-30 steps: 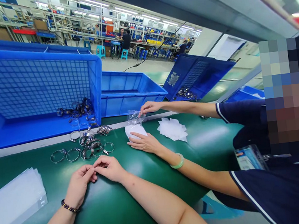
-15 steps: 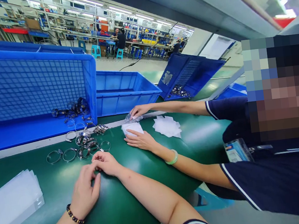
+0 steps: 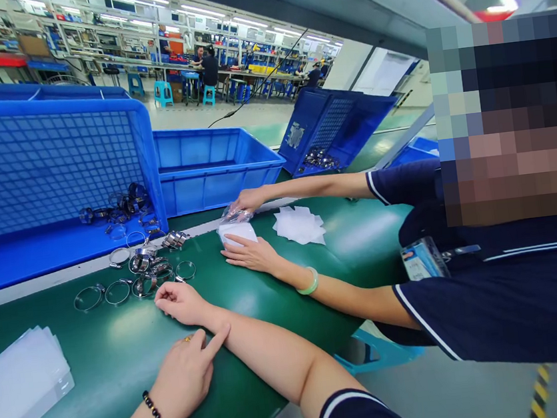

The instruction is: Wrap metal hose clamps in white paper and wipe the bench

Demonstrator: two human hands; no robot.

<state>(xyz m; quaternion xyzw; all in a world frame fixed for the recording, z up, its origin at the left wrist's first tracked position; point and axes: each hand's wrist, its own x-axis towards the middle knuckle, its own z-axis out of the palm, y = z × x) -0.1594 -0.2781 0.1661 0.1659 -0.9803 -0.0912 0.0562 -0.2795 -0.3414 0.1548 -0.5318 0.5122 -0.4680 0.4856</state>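
My right hand (image 3: 182, 303) rests on the green table just in front of a loose pile of metal hose clamps (image 3: 144, 261). Its fingers are curled in, and nothing shows in them. Below it, my left hand (image 3: 183, 371) has a beaded bracelet (image 3: 156, 414) at the wrist. The left index finger is stretched out and its tip touches my right forearm near the wrist; the other fingers are bent and hold nothing visible. Single round clamps (image 3: 88, 298) lie to the left of the pile. A stack of white translucent bags (image 3: 23, 379) lies at the left.
A blue crate on its side (image 3: 22, 255) holds more clamps; another blue bin (image 3: 220, 185) stands beside it. At right, a co-worker's hands (image 3: 250, 252) touch white sheets and clear plastic. Fanned white sheets (image 3: 299, 225) lie beside them. A tilted blue crate (image 3: 349, 120) stands farther back.
My left hand has moved down and right, away from my right fingers, onto my right forearm. The co-worker's hands stay by the white sheets. The whole view has shifted slightly.
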